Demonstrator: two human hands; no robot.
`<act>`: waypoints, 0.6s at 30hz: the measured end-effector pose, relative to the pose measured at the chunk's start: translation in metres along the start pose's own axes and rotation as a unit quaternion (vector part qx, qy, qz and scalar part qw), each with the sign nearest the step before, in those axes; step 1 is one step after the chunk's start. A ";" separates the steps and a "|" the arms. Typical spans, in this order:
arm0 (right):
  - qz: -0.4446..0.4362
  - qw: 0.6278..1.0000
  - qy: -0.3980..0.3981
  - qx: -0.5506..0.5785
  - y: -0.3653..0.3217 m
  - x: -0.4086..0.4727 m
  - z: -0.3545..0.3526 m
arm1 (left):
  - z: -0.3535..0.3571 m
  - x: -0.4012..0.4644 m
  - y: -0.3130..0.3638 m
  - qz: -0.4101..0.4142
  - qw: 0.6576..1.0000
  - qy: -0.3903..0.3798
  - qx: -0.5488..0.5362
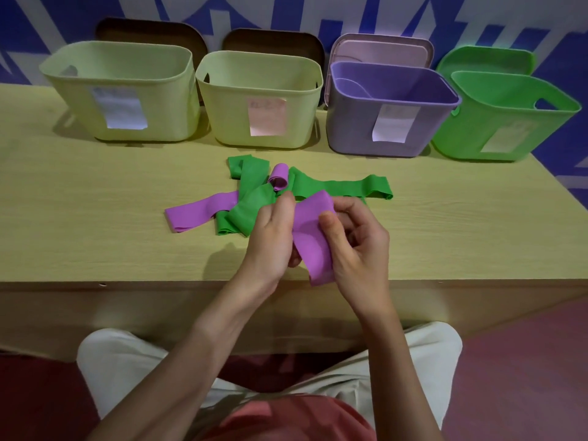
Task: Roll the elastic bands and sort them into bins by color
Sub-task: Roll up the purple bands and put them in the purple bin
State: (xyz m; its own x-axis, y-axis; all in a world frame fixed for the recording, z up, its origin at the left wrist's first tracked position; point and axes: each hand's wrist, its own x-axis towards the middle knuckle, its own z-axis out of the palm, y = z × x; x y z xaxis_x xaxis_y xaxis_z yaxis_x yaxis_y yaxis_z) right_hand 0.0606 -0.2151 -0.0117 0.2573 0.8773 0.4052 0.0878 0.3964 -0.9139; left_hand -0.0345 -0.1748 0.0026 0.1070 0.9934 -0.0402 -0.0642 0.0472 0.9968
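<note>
Near the desk's (95, 198) front edge, both hands pinch one purple band (313, 240) held just above the surface. Left hand (272, 240) grips its left side with curled fingers; right hand (356, 243) curls round its right side, thumb on top. Just beyond lies a heap of green bands (251, 198), a flat purple band (197, 211) and a rolled purple band (279, 177). Along the far edge stand two pale bins (121, 93), a purple bin (391, 113) and a green bin (506, 119).
</note>
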 end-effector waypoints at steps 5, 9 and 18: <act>-0.023 0.999 -0.001 -0.039 0.000 0.000 -0.002 | -0.003 0.001 0.005 -0.098 0.992 -0.044 -0.071; -0.030 0.998 0.017 -0.052 -0.001 -0.002 -0.002 | -0.007 0.000 0.005 -0.136 0.983 -0.084 -0.089; -0.019 0.998 0.051 -0.028 0.001 -0.003 -0.001 | -0.003 -0.006 -0.008 0.107 0.992 0.003 0.061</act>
State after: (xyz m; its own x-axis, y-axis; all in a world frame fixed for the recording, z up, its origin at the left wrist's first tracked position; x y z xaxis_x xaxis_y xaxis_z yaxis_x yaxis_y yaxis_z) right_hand 0.0611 -0.2177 -0.0138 0.3488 0.8287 0.4378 0.1525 0.4108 -0.8989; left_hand -0.0378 -0.1810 -0.0056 0.0986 0.9801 0.1724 0.0349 -0.1765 0.9837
